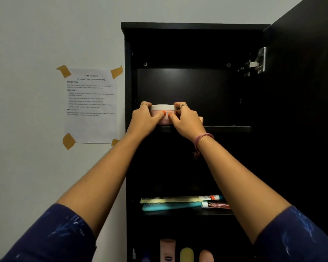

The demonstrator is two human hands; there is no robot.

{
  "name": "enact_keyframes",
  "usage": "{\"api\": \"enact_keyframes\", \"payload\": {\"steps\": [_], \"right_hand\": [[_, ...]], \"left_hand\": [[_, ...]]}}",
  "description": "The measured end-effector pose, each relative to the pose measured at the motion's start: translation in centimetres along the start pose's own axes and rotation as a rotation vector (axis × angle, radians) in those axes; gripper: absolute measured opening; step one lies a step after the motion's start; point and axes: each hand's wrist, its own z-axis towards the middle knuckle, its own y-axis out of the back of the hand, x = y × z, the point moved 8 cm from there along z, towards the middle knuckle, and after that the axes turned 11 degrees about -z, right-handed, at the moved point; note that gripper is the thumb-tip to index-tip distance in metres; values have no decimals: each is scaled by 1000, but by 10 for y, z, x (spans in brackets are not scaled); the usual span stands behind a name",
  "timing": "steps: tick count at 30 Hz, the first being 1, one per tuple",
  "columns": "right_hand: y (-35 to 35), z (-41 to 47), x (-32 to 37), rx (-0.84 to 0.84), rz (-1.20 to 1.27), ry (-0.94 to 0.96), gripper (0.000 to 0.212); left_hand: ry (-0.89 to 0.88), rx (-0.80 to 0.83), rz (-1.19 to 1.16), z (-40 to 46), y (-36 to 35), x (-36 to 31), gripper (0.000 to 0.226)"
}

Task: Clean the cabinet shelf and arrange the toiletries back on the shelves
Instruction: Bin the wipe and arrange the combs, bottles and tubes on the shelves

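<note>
A sheet of paper [91, 105] is hanging taped to the wall just left of the cabinet [197, 27]; its heading reads "TASK ID: 3630" and "Dressing Table Surface Cleaning", with "DESCRIPTION", "TASK GOAL" and "INITIAL STATE" below; the small print is too blurred to read. The jar [163, 114], pink with a white lid, is sitting at the front left edge of the upper shelf [227, 128], its label hidden by thumbs. To the jar's right the shelf is lying bare and dark. The left hand [143, 119] and right hand [186, 120] are both gripping the jar, fingers curled round its sides. Combs [170, 203] and tubes [214, 202] are lying on the shelf below, bottles [168, 250] lower still.
</note>
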Motion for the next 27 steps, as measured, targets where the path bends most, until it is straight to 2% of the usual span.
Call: {"api": "enact_keyframes", "payload": {"steps": [2, 5, 8, 14, 18, 22, 24, 27], "right_hand": [[-4, 3, 3, -14, -109, 40, 38], [0, 4, 6, -134, -178, 71, 34], [5, 4, 4, -207, -141, 46, 35], [1, 4, -1, -213, -79, -13, 37], [5, -18, 2, -275, 105, -2, 37], [13, -74, 5, -509, 240, 69, 29], [8, -106, -2, -563, 315, 48, 26], [-10, -155, -22, -556, 400, -45, 23]], "left_hand": [[4, 11, 103, 5, 0, 0, 58], [21, 9, 183, 9, -1, -3, 58], [16, -5, 216, 7, -1, -5, 59], [-24, -31, 183, -3, -3, -3, 72], [-139, -123, 124, -23, 7, -8, 71], [-360, -185, 51, -74, 9, -15, 56], [-411, -153, 3, -106, 1, -8, 51], [-402, -61, -26, -152, -20, 13, 50]]}}
